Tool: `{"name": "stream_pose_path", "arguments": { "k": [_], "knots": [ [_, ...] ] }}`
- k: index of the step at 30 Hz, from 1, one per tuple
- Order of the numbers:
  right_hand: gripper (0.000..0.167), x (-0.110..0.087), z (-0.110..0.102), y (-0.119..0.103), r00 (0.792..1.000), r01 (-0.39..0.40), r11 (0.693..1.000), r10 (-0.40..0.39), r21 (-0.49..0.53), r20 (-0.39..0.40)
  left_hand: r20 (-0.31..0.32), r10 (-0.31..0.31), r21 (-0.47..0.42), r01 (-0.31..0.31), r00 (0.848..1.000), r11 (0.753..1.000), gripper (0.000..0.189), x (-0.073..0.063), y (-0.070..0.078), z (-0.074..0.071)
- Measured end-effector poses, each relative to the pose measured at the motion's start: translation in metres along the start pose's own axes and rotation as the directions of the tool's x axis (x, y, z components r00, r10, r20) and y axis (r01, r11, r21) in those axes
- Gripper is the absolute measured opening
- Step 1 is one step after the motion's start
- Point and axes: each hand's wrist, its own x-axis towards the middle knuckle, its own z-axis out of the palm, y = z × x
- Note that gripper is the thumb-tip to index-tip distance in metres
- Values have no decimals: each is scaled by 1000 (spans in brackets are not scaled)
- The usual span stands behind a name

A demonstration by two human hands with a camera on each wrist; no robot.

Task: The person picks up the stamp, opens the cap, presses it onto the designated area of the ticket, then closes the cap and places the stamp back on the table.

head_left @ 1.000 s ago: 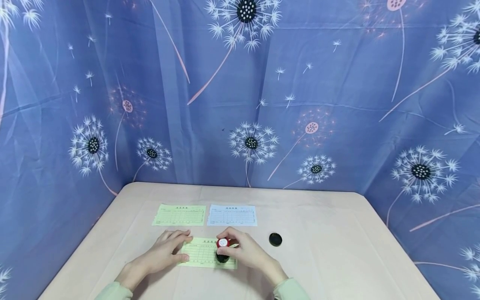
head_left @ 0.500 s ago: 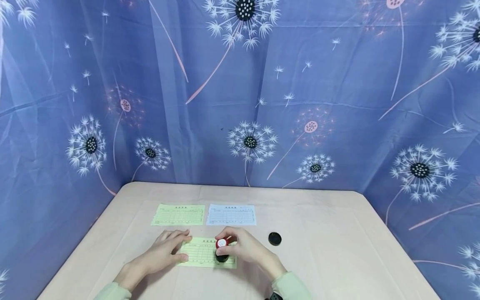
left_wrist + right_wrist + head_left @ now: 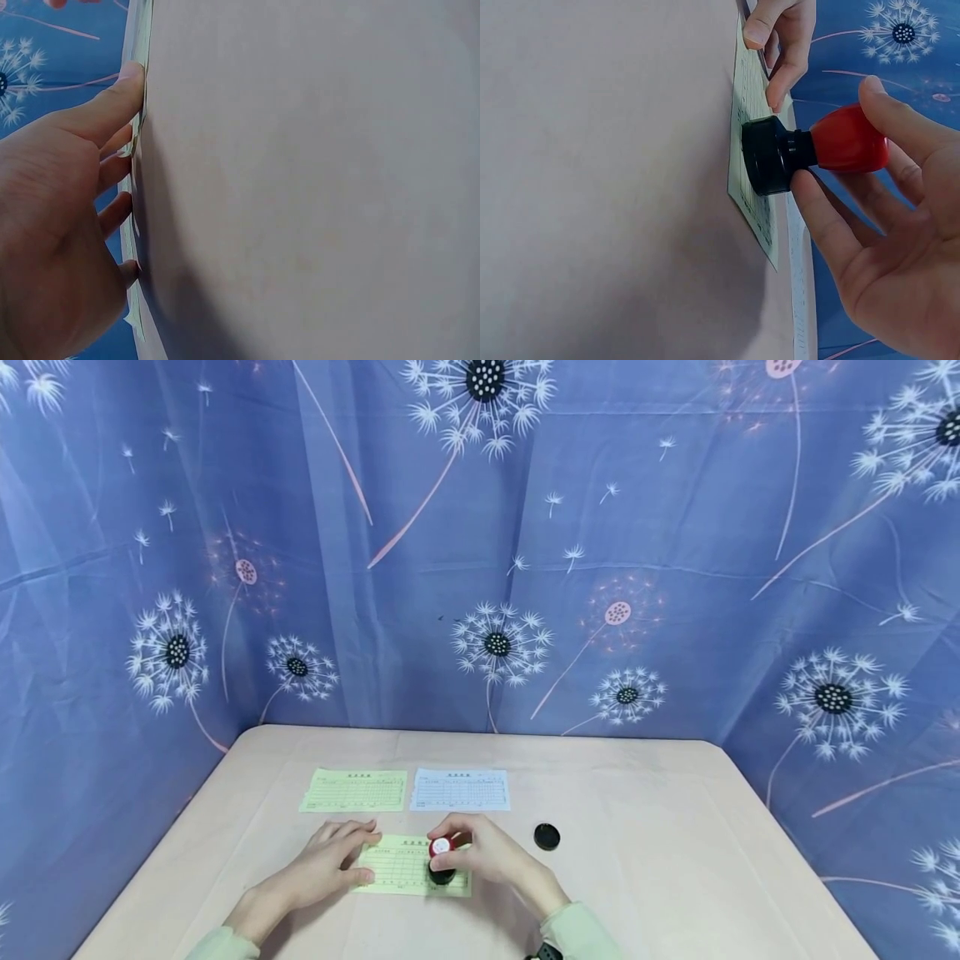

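A yellow-green printed slip (image 3: pixel 390 870) lies near the front of the table. My left hand (image 3: pixel 322 867) rests on its left side, thumb and fingers spread, fingertips at the paper in the left wrist view. In my right hand (image 3: pixel 495 858) is a round stamp (image 3: pixel 804 148), pinched between thumb and fingers. It has a red handle (image 3: pixel 849 140) with a white top and a wide black base (image 3: pixel 765 157). The base stands on the right part of the slip, its underside hidden. Beyond the hands lie a green slip (image 3: pixel 354 790) and a blue slip (image 3: pixel 460 790), side by side.
A black round cap (image 3: pixel 547 837) sits on the table (image 3: pixel 637 877) to the right of my right hand. Blue dandelion-print curtains (image 3: pixel 420 527) close in the table's back and sides. A dark band (image 3: pixel 549 952) shows at the right sleeve.
The head view has shifted slightly. Both hands and the stamp keep their places on the slip. The dark band at the right sleeve has come into view.
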Motion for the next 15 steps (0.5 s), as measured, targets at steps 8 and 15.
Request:
{"name": "stream_pose_path", "arguments": {
  "k": [8, 15],
  "knots": [
    [34, 0, 0, 2, 1000, -12, 999, 12, 39, -3, -24, 50, 33, -49, 998, 998, 63, -2, 0, -1],
    [36, 1, -1, 6, 1000, -16, 998, 15, 66, 12, -31, 56, 23, -56, 998, 998, 61, -2, -2, 0]
  ]
}}
